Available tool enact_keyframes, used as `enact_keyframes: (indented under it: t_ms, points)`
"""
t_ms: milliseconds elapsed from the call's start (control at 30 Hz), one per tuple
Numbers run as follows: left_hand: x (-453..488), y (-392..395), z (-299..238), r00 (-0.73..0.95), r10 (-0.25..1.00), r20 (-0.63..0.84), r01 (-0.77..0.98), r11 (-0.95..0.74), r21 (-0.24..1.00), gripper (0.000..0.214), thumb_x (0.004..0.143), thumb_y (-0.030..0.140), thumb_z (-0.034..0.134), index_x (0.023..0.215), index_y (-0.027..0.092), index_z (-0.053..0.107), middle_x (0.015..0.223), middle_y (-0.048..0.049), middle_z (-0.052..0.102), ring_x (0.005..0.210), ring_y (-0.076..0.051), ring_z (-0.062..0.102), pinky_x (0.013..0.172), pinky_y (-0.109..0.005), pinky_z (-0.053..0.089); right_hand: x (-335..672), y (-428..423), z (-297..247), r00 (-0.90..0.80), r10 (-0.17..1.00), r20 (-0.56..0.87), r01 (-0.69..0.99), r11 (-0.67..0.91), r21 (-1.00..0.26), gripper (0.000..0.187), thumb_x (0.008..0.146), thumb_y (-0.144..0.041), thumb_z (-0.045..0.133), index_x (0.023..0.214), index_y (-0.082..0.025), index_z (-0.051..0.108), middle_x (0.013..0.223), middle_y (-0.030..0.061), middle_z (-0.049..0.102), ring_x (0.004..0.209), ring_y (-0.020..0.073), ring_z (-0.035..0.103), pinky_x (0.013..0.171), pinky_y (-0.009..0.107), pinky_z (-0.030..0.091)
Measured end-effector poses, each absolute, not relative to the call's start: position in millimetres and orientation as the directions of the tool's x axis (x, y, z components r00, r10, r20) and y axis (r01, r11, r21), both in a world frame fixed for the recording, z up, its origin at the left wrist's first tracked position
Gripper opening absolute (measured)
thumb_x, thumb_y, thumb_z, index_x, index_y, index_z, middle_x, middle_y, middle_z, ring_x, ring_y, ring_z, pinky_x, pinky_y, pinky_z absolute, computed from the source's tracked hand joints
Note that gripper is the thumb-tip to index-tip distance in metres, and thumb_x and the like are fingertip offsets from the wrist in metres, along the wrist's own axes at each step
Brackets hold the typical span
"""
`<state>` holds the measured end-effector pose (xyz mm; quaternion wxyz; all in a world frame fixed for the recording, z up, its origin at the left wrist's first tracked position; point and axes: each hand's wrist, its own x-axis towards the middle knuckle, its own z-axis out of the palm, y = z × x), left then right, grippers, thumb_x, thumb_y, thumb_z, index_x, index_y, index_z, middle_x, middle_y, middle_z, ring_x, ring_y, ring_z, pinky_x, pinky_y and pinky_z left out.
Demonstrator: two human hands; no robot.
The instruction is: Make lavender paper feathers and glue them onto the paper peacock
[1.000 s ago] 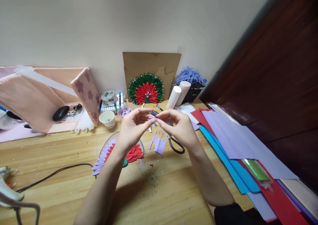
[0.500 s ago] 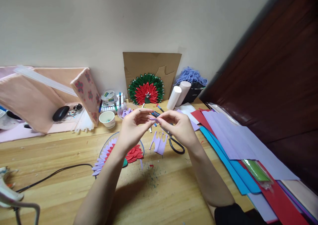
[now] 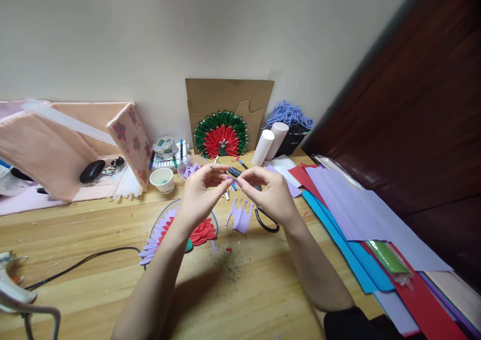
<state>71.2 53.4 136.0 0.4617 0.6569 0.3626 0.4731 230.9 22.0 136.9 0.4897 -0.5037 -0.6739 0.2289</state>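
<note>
**A small purple strip (image 3: 233, 178) pinched between my two hands**

My fingertips cover both ends of the strip, so I can't make out its full shape. Its left end is nipped between the thumb and fingers of my left hand (image 3: 201, 192), its right end between the thumb and forefinger of my right hand (image 3: 271, 192). It bridges the narrow gap between them, raised above the middle of the desk (image 3: 248, 290).

My left forearm hides much of the round base (image 3: 217, 220), with purple petals (image 3: 149, 248) showing on one side of it and red petals (image 3: 204, 231) on the other. The scissors (image 3: 263, 226) are partly behind my right hand; mainly the black handle shows. Pens (image 3: 235, 172) behind my fingers are only partly visible.

A cut purple scrap (image 3: 242, 219) lies on the desk below, just beside the scissors. Coloured sheets (image 3: 349, 205) run along the desk's right edge, cut off at the bottom. Near the left, a white tool (image 3: 17, 287) is cut off too. A red-and-green peacock (image 3: 221, 139) stands at the back edge, against cardboard (image 3: 229, 94).
</note>
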Motion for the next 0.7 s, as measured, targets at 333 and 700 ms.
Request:
enact_keyframes:
  t_ms: [333, 700]
  points:
    - [70.5, 53.5, 135.9, 0.341, 0.908, 0.245, 0.072, -0.285, 0.956, 0.029, 0.074, 0.026, 0.065, 0.100, 0.013, 0.061, 0.086, -0.0078, 0.066, 0.077, -0.014, 0.062, 0.071, -0.027, 0.053, 235.1, 24.5, 134.5, 0.015, 0.921, 0.390, 0.435, 0.345, -0.832, 0.008, 0.080, -0.024, 0.058, 0.077, -0.017, 0.061, 0.071, -0.0001, 0.064, 0.064, 0.0109, 0.060, 0.058, 0.020, 0.048]
    - [72.5, 52.6, 134.9, 0.332, 0.921, 0.202, 0.038, -0.227, 0.973, 0.022, 0.075, 0.032, 0.064, 0.086, 0.013, 0.067, 0.080, -0.0073, 0.069, 0.076, -0.016, 0.065, 0.071, -0.028, 0.052, 233.0, 23.7, 133.9, -0.035, 0.914, 0.405, 0.415, 0.382, -0.826, 0.004, 0.080, -0.022, 0.059, 0.080, -0.019, 0.061, 0.073, -0.0005, 0.064, 0.067, 0.0112, 0.062, 0.061, 0.021, 0.050]
